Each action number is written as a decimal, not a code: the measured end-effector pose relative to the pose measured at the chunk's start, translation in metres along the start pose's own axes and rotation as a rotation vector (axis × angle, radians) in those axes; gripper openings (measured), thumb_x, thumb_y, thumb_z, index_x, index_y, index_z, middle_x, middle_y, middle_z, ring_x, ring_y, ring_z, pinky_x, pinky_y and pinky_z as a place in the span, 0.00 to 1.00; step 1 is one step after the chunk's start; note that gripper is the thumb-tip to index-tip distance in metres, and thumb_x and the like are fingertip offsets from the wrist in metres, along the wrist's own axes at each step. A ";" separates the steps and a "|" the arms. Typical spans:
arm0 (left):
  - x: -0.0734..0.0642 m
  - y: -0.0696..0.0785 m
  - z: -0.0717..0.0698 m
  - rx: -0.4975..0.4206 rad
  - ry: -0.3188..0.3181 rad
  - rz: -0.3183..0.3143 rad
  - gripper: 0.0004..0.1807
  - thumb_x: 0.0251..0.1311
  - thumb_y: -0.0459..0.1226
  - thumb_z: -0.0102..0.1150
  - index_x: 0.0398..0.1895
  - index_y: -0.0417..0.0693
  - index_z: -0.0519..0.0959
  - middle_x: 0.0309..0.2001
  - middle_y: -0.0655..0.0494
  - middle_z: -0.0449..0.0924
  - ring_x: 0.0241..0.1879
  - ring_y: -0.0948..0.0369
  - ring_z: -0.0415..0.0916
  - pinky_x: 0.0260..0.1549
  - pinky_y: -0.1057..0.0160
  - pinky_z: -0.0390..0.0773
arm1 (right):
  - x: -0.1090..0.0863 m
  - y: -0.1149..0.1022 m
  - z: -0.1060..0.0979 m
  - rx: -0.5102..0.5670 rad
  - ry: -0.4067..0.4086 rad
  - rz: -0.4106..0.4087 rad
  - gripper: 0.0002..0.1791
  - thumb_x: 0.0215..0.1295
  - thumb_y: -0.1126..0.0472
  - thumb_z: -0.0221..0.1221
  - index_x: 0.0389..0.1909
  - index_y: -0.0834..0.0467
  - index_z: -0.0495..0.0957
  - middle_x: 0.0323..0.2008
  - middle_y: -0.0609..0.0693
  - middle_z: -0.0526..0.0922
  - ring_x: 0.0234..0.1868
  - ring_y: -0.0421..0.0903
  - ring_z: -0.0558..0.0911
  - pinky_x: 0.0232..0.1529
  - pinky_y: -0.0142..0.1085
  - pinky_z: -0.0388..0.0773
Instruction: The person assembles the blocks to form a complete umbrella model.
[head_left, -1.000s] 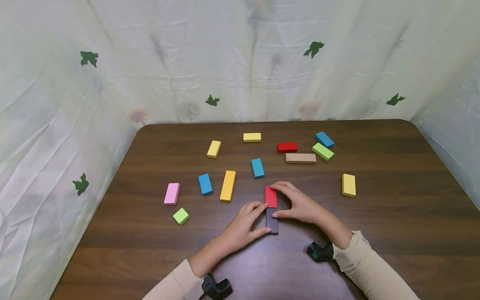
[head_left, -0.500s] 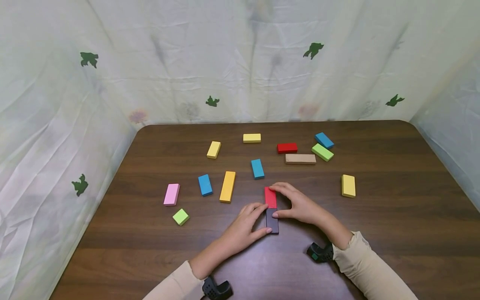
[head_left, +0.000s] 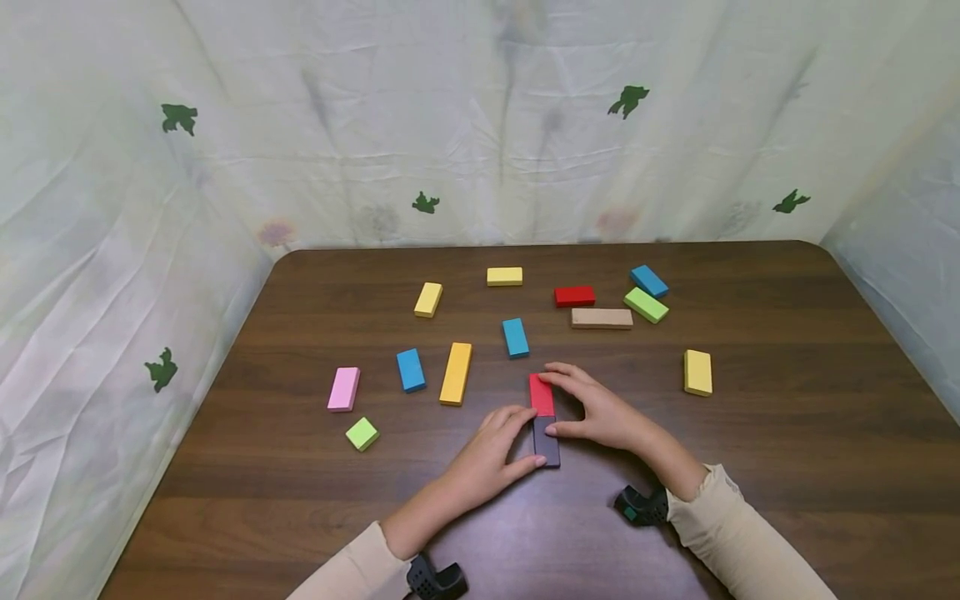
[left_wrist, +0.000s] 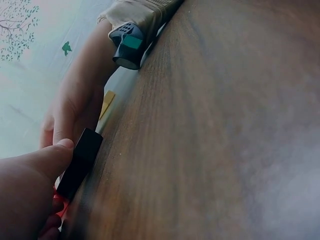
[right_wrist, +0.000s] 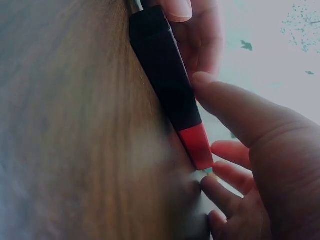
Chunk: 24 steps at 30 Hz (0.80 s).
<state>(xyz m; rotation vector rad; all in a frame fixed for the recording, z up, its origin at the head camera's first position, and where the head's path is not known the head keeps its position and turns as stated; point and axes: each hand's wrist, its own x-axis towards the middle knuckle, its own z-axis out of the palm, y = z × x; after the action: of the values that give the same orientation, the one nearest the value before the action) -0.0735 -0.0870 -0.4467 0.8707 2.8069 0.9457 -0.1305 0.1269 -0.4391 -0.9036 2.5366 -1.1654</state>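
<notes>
L hand (head_left: 483,454): fingers loosely extended, not wrapped round anything; thumb at near end of dark block (head_left: 547,445), index tip at L edge by the seam. R hand (head_left: 600,412): likewise spread, no closed grip; thumb against R side of dark block, index at far R corner of red block (head_left: 541,396).

Pair, qty 2: on worktop (head_left: 300,517), end to end, red at far end, dark nearest the person, both btwn the hands. No gap visible at seam in R wrist view; line approx. straight, dark maybe a touch R of red.

Step (judged): squaring up the pair, i.e. truing sides & ends w/ light pressure. Next move (judged): calls for small, even nudges, then a clean release w/o dragging either pc.; adding any further pc. would need one hand freed first.

Remaining stock, loose, apart from hands: mid blue block (head_left: 515,338), just beyond & L of red; long orange block (head_left: 456,374), L of that; pink block (head_left: 343,389), far L, w/ short lime block (head_left: 362,434) nearby; tan block (head_left: 602,318), beyond R hand, just beside dark-red block (head_left: 574,297); R-hand yellow block (head_left: 697,372), well apart.
</notes>
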 end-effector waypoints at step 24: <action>0.003 0.000 -0.005 -0.035 0.021 0.014 0.32 0.57 0.53 0.54 0.60 0.44 0.64 0.58 0.52 0.64 0.58 0.55 0.59 0.55 0.54 0.61 | -0.020 -0.009 0.008 -0.056 0.013 -0.007 0.39 0.51 0.48 0.64 0.63 0.57 0.63 0.63 0.52 0.61 0.62 0.52 0.60 0.57 0.51 0.59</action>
<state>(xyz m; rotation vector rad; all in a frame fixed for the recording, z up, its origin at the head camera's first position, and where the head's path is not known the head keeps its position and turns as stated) -0.0769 -0.0883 -0.4422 0.8832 2.7959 1.0081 -0.1071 0.1299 -0.4395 -0.9209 2.5906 -1.1107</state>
